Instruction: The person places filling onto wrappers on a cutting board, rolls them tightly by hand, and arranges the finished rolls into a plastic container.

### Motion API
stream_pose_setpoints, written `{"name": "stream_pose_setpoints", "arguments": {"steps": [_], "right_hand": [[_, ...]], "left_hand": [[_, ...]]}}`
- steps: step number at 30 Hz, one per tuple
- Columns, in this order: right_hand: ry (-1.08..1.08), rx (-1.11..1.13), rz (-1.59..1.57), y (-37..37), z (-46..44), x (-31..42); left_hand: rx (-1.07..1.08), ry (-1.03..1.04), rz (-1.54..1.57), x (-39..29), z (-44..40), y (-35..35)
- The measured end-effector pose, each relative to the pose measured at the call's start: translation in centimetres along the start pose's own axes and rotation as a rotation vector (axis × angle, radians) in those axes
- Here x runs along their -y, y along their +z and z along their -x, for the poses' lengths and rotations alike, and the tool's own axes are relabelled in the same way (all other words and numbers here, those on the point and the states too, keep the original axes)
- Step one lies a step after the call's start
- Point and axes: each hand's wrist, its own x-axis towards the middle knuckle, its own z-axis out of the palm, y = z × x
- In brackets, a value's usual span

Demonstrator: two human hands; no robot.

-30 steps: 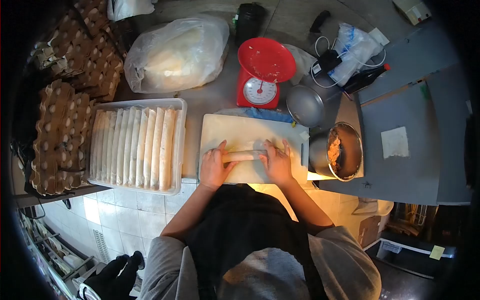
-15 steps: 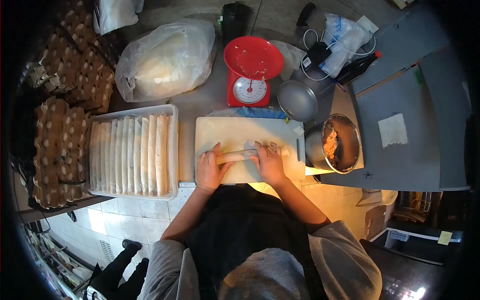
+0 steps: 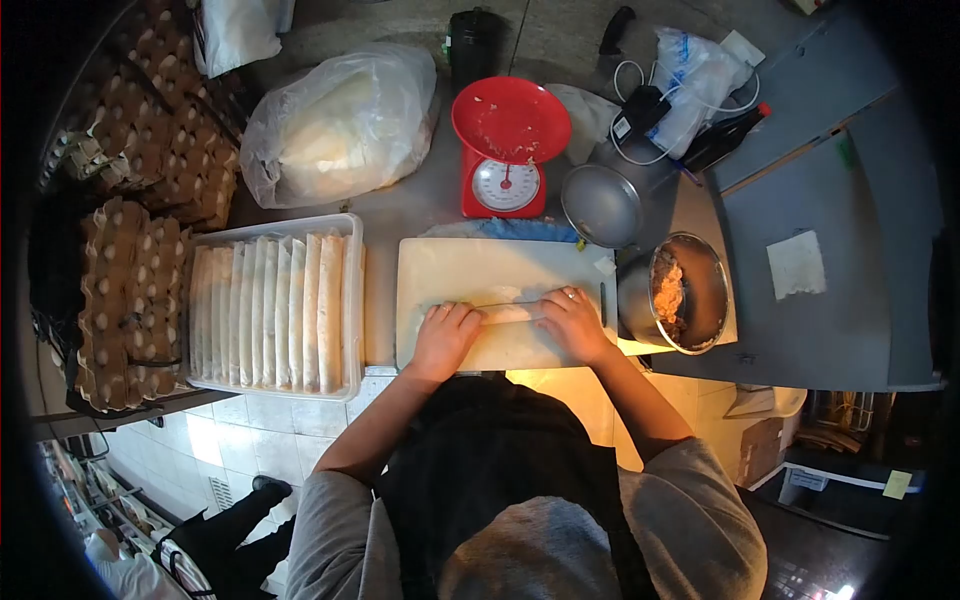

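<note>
A long, thin, pale dough roll point(image 3: 511, 313) lies across the white cutting board point(image 3: 440, 262). My left hand point(image 3: 447, 335) covers its left end, fingers curled over the top. At the other end my right hand point(image 3: 573, 322) grips the roll the same way. Only the middle stretch shows between the hands; what is inside it is hidden. To the left, a clear plastic tub point(image 3: 355, 290) holds several similar rolls in a tight row. A metal bowl point(image 3: 722, 290) with an orange, chunky filling point(image 3: 668, 290) stands right of the board.
Behind the board are a red scale point(image 3: 507, 190), a shallow metal bowl point(image 3: 600, 205) and a large plastic bag point(image 3: 340, 125) of pale contents. Egg trays point(image 3: 130, 300) are stacked at far left. A dark bottle point(image 3: 715, 140) lies back right. Another person's dark-clothed legs point(image 3: 235, 530) show lower left.
My hands have slid apart, from nearer the roll's middle out to its two ends. Their fingers now curl over it. The whole view has shifted slightly.
</note>
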Motion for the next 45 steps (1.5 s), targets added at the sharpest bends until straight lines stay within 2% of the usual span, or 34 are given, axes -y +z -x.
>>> {"name": "stream_pose_setpoints", "arguments": {"steps": [4, 7, 8, 11, 14, 17, 23, 26, 29, 32, 33, 35, 37, 41, 45], "right_hand": [[0.075, 0.031, -0.229, -0.1, -1.1, -1.4], [0.159, -0.007, -0.207, -0.5, -2.2, -1.4], [0.164, -0.032, -0.019, -0.8, -2.6, -1.1], [0.041, -0.077, 0.048, 0.1, -3.0, -0.6], [-0.072, -0.014, 0.035, 1.3, -3.0, 0.3], [-0.062, -0.025, 0.081, 1.9, -2.9, 0.1], [-0.059, 0.109, 0.088, 2.0, -2.7, 0.1], [-0.059, 0.139, -0.007, 1.2, -0.6, 1.1], [0.062, 0.042, -0.047, -0.2, -0.5, 1.8], [0.168, -0.012, 0.022, 0.4, -1.9, 0.5], [0.194, -0.02, 0.027, 0.6, -2.5, 0.3], [0.104, 0.007, -0.01, 0.1, -4.1, 1.5], [-0.027, 0.027, -0.059, 0.3, -4.9, 2.8], [0.034, 0.109, 0.059, 2.6, -5.5, 2.1], [-0.005, 0.043, 0.046, 2.6, -7.0, 1.6]], "left_hand": [[0.052, -0.051, 0.073, 1.0, -1.1, -0.3], [0.106, -0.118, 0.059, 1.9, -2.3, -0.3], [0.127, -0.143, 0.03, 2.2, -2.5, -0.2], [0.037, -0.118, -0.052, 2.1, -3.2, 0.6], [0.009, -0.108, 0.013, 0.6, -2.9, 0.3], [-0.007, -0.105, 0.008, 0.6, -2.8, 0.3], [0.125, -0.078, 0.073, 1.4, -3.1, -0.1], [0.249, -0.085, 0.142, 0.3, -2.1, -0.9], [0.337, -0.075, 0.125, 0.6, -1.9, -1.0], [0.128, -0.02, -0.069, 1.3, -3.5, -1.1], [0.077, -0.057, -0.061, 1.2, -4.3, -1.3], [-0.027, -0.135, -0.057, 0.7, -6.0, -2.2], [-0.037, -0.143, 0.001, 0.6, -6.1, -2.4], [-0.098, -0.142, 0.077, 0.8, -4.6, -1.7], [-0.071, -0.24, 0.124, 0.5, -2.3, -0.5]]}}
